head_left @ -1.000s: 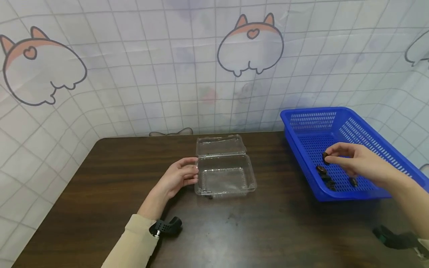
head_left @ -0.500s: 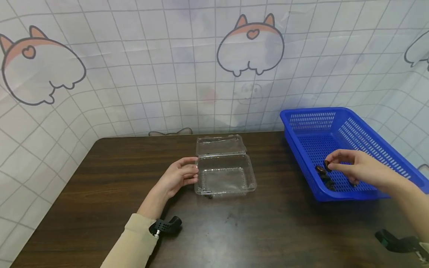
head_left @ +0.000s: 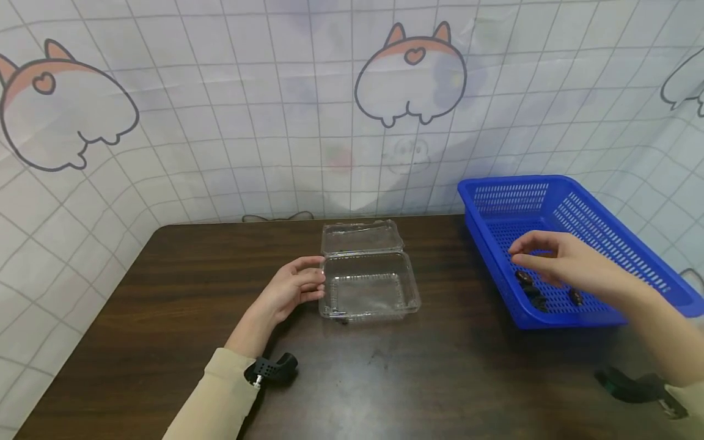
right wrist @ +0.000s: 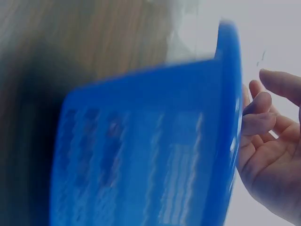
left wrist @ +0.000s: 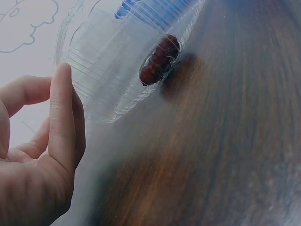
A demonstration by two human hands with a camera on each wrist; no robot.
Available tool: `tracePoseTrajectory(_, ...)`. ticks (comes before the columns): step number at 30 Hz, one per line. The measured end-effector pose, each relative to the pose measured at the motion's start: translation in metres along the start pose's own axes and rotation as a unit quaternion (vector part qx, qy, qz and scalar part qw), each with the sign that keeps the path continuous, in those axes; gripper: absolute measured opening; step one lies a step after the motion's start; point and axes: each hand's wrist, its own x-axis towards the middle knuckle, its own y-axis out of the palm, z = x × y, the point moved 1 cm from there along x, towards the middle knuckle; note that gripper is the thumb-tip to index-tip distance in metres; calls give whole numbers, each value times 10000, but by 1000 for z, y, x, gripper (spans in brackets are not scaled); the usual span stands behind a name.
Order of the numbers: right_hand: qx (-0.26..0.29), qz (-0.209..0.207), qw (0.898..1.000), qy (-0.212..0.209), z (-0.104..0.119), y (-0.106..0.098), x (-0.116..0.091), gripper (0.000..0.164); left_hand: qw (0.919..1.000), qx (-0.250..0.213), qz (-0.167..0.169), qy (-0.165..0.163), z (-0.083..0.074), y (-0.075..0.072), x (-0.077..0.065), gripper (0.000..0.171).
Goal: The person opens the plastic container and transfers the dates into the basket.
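Observation:
My left hand [head_left: 294,287] touches the left edge of a clear plastic clamshell box [head_left: 374,299], its fingers fairly straight. The box's lid [head_left: 363,237] stands open toward the wall. Through the plastic, a glossy red-brown date [left wrist: 160,61] shows in the left wrist view. Over the blue plastic basket [head_left: 492,278], my right hand [head_left: 572,260] has bent fingers, thumb and index tips close together. I cannot tell whether it holds a date, since none shows at its fingertips. In the basket lie several dark dates [head_left: 524,278], with a separate date [head_left: 575,297] to their right.
Brown wooden table [head_left: 192,342] underneath everything, its far edge close to a wall covering [head_left: 264,153] with a grid and animal drawings. The basket's raised left wall stands between the right hand and the box. Black wrist mounts [head_left: 275,368] sit on both forearms.
My right hand dipped into the basket with a date between its fingertips, then rose and moved left; that date no longer shows. The left hand and box have stayed put.

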Motion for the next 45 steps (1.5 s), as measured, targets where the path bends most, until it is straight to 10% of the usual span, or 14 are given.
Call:
tracePoseTrajectory(17,-12,1108,9831,-1454,73,112,69,17,9997,228,-26,-37,-1,1,2,52)
tracePoseTrajectory(45,513,2840,9522,-1005,97,208,141,33,9995,302,-7,-22,1,5,5,50)
